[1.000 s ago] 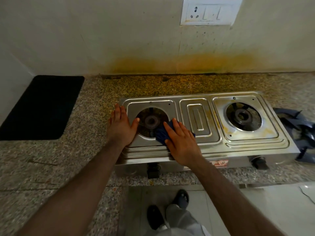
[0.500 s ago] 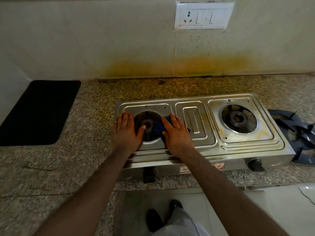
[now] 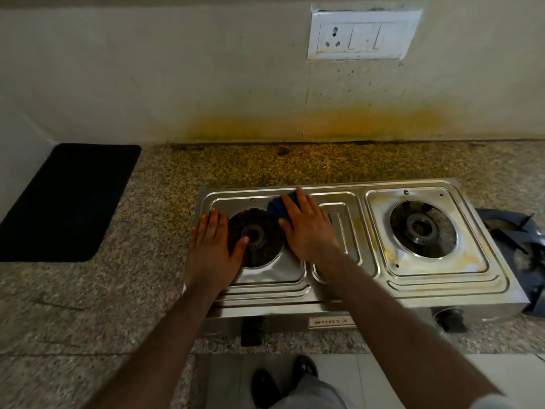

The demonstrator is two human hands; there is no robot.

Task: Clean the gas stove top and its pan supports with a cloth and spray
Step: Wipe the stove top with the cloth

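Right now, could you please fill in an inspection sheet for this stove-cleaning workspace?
Surface: speckled granite counter, yellow staining behind the stove.
Job's things: steel two-burner gas stove, yellow residue around the right burner; blue cloth at the left burner's back right; dark pan supports lying off the stove's right end; no spray seen.
Clutter: black mat on the left.
Hands: left hand flat on the stove; right hand pressing the cloth.
Cables: nothing seen.
Surroundings: stained wall, switch plate.
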